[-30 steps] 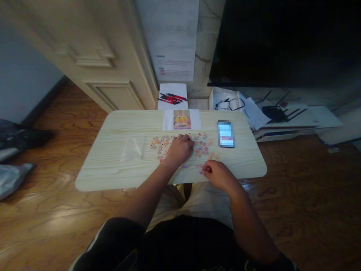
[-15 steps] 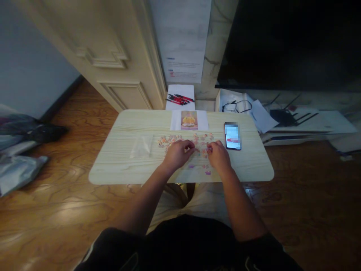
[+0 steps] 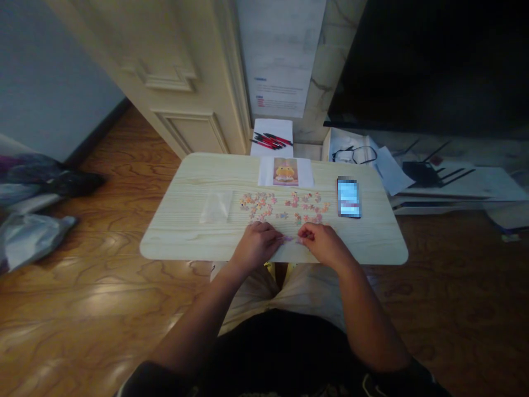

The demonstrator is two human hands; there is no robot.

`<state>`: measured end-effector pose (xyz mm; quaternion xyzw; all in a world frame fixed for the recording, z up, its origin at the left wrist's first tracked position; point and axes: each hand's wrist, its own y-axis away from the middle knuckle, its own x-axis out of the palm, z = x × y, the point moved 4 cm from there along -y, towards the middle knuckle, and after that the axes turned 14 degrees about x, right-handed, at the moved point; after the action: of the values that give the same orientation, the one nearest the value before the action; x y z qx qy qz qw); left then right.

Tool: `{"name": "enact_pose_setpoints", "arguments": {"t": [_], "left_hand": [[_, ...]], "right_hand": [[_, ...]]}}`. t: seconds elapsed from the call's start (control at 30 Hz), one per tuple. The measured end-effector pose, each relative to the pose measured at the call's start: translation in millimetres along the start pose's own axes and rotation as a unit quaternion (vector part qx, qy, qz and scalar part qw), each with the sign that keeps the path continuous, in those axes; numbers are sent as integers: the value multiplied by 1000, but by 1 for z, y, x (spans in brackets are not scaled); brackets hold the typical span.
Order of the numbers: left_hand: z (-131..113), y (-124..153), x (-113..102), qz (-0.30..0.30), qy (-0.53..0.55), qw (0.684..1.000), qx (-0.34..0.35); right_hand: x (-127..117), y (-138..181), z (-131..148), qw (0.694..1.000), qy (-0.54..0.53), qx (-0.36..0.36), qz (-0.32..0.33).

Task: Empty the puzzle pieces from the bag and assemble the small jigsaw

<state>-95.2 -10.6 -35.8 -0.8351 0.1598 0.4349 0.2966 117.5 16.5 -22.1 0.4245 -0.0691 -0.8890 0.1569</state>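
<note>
Near the front edge of the table, my left hand (image 3: 260,242) pinches a small purple jigsaw piece (image 3: 288,239) with thumb and forefinger. Facing it from the right, my right hand (image 3: 324,242) has its fingertips closed on the other side of the purple pieces; the fingers partly cover what they hold. Beyond my hands lie many loose jigsaw pieces, a pink and orange cluster (image 3: 258,204) on the left and more pieces (image 3: 309,207) on the right. A picture card (image 3: 285,172) with a yellow figure lies on white paper behind them.
On the light wooden table (image 3: 177,231), a clear plastic bag (image 3: 217,207) lies left of the pieces and a phone (image 3: 349,197) lies right. Red and black pens (image 3: 270,140) rest on a white surface behind. A router (image 3: 421,173) stands on the shelf at right.
Both hands have moved toward the table's front edge, from among the loose pieces to the purple ones. The camera view has shifted slightly, so the table appears further right.
</note>
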Motion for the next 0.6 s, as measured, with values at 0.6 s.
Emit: {"name": "enact_pose_setpoints", "arguments": {"t": [0.6], "left_hand": [[4, 44, -18, -2, -46, 999, 21]], "right_hand": [[41, 2, 32, 989, 83, -104, -71]]}}
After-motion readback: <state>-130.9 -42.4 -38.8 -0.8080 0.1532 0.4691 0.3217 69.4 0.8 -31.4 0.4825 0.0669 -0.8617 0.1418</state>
